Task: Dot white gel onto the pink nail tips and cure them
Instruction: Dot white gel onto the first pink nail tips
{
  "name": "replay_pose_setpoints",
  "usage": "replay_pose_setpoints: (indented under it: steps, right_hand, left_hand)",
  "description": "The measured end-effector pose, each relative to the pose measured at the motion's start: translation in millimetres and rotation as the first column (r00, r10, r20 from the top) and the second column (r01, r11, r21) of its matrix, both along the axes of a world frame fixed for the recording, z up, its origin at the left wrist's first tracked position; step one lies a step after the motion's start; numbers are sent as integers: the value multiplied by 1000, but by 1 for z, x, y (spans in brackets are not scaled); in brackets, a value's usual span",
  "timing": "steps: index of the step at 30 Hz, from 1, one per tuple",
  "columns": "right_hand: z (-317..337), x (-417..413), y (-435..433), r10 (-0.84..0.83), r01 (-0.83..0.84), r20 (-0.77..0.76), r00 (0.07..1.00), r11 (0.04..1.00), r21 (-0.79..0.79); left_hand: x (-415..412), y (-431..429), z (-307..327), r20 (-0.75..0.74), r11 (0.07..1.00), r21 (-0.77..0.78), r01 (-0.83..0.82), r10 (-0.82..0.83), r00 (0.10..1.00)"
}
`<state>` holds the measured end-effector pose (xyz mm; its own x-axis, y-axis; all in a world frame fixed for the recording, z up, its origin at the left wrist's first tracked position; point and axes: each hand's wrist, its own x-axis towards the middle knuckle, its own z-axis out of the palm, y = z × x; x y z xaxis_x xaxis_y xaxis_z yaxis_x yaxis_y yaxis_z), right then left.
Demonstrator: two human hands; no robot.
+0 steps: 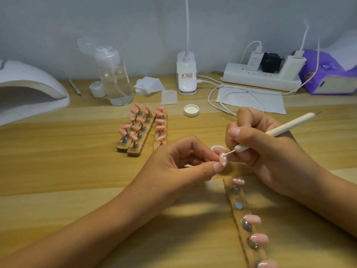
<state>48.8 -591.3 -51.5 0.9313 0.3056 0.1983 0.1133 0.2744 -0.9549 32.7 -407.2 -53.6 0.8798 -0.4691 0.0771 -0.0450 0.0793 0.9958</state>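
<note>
My left hand pinches a pink nail tip that carries white dots. My right hand grips a white dotting pen; its metal point touches the top of that tip. Behind the tip, a small white gel pot is mostly hidden by my fingers. In front of my hands lies a wooden holder strip with one dotted tip, several plain pink tips and one empty magnet spot. The white curing lamp stands at the far left.
Three more wooden strips of pink tips stand in the middle. Behind them are a white lid, a clear pump bottle, a small jar, cotton pads, a clip lamp, a power strip with cables and a purple tissue pack.
</note>
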Motion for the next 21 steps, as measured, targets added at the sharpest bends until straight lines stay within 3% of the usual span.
replay_pose_setpoints:
  steps: [21]
  right_hand:
    - [0,0,-1,2,-2,-10,1000,1000,5]
  left_hand:
    - [0,1,0,9,1000,9,3,-3,1000]
